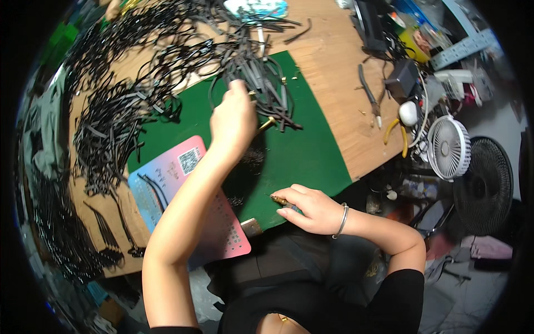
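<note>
My left hand [235, 119] reaches over the green mat [311, 150] to a loose bundle of black flat cords [261, 78]. Its fingers point away and are partly hidden and blurred, so their grip does not show. A brass-coloured rod [267, 123] lies at the near side of the bundle, right of that hand. Near the mat's front edge, my right hand [311, 210] is closed around a small brass-coloured tool [280, 200] with a thin tip pointing left. Most of the tool's body is hidden in the fingers.
Under my left forearm lies a pink-and-blue printed board [231, 228] with short black cord pieces [153, 189] on it. Heaps of black cords [111, 128] spread across the left. Yellow-handled pliers [396, 136], a white fan [448, 147] and a black adapter [401, 79] are on the right.
</note>
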